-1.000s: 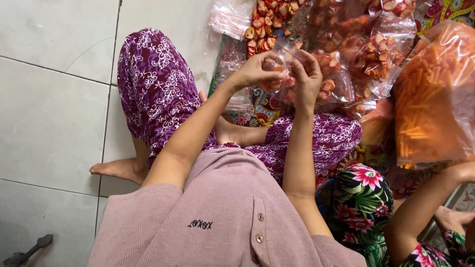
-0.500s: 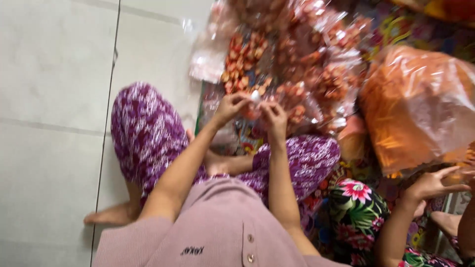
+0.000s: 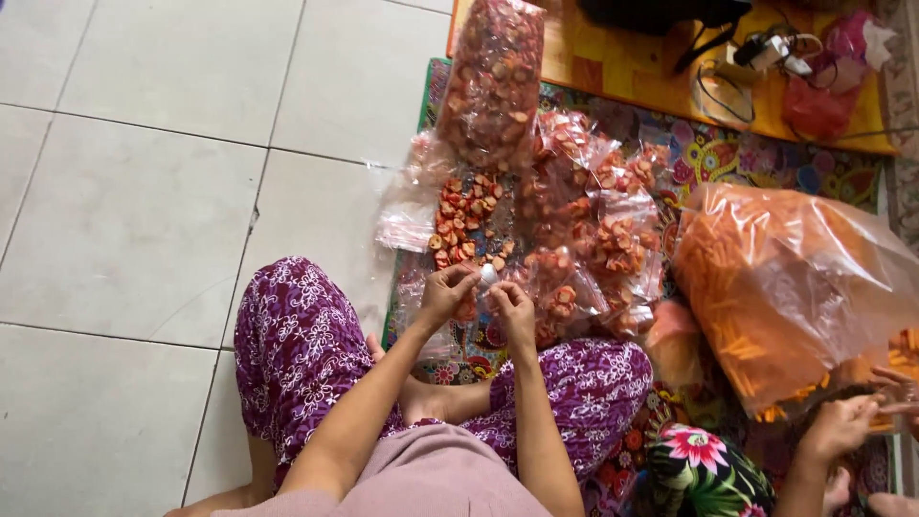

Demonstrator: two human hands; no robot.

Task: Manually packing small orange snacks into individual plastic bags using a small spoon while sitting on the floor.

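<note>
I see my left hand [image 3: 446, 290] and right hand [image 3: 513, 306] both pinching the twisted neck of a small clear snack bag [image 3: 486, 280], held above my lap, just before the packed bags of reddish chips [image 3: 574, 239] on the floral mat [image 3: 728, 158].

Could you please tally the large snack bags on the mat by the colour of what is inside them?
Large bag of reddish round snack pieces: 1
Large bag of orange sticks: 1
Total: 2
The smaller clear packets of reddish pieces overlap too much to count; the left hand and right hand pinch the top of one of them.
</note>
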